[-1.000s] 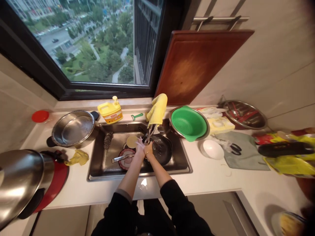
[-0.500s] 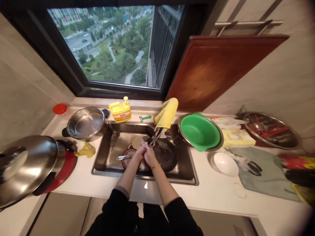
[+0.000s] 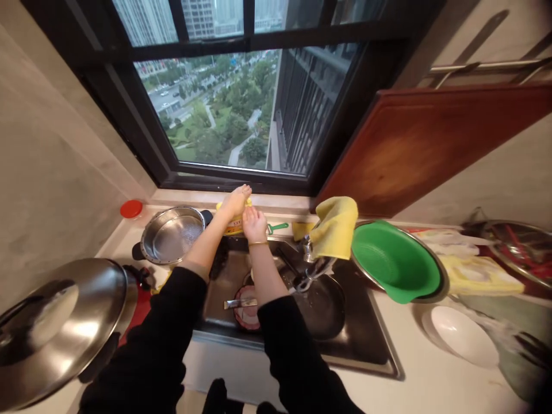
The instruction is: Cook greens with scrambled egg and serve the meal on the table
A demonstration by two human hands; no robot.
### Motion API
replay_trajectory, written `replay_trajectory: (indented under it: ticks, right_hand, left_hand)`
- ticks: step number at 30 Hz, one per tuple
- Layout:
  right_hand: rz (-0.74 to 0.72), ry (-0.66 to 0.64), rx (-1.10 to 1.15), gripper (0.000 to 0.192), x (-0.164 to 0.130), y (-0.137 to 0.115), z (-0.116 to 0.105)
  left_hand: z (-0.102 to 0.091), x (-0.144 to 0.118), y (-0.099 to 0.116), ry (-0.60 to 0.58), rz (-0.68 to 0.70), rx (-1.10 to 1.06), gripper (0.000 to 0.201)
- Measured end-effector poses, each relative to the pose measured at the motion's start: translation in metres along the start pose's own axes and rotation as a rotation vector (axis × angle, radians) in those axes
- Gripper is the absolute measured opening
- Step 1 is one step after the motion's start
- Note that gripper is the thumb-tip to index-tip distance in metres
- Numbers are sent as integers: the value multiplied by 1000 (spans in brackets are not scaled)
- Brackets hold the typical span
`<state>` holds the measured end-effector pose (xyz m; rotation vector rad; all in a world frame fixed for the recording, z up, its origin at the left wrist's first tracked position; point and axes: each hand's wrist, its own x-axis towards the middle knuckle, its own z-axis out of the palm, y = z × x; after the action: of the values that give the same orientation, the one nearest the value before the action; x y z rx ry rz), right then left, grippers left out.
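Note:
At the back of the sink, my left hand (image 3: 236, 201) lies stretched over the top of a yellow pump bottle of dish soap (image 3: 234, 226), covering most of it. The yellow pump nozzle (image 3: 249, 202) peeks out by its fingers. My right hand (image 3: 255, 223) is cupped just below and beside that nozzle, palm turned up, with a thin bracelet at the wrist. Whether any soap is in the palm cannot be seen. A green peeler (image 3: 278, 227) lies right of this hand. Below my arms, the sink (image 3: 219, 307) holds a red-rimmed dish (image 3: 246, 322) and a dark frying pan (image 3: 323, 310).
A yellow cloth (image 3: 335, 227) drapes over the faucet. To the right stand a green colander (image 3: 394, 259) and a white bowl (image 3: 463, 333). On the left are a steel steamer pot (image 3: 172, 236) and a large lidded wok (image 3: 64, 322). A cutting board (image 3: 431, 149) leans by the window.
Both hands have left the running-faucet area over the sink and moved up and back to the soap bottle. They were together and are now apart. The head view has tilted up.

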<state>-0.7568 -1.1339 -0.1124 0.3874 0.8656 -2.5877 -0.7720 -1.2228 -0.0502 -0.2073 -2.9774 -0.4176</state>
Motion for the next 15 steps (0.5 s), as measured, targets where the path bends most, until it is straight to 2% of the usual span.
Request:
replay_trajectory:
  ticks: [3, 7, 9, 12, 13, 15]
  right_hand:
    - [-30, 6, 66, 45, 19, -8, 11]
    - [-16, 17, 175, 42, 25, -12, 10]
    - [-13, 25, 213, 42, 21, -12, 10]
    - [-98, -14, 53, 45, 1, -5, 11]
    - [-153, -49, -48, 47, -10, 0, 10]
    - [-300, -125, -284, 47, -35, 14, 4]
  left_hand:
    - [3, 12, -9, -61, 31, 40, 43]
    - [9, 10, -16, -70, 32, -6, 41]
    - [7, 10, -18, -76, 32, -38, 41]
    - [2, 10, -12, -83, 42, -81, 40]
    - [2, 7, -7, -54, 18, -198, 40]
    - [9, -11, 8, 69, -100, -628, 39]
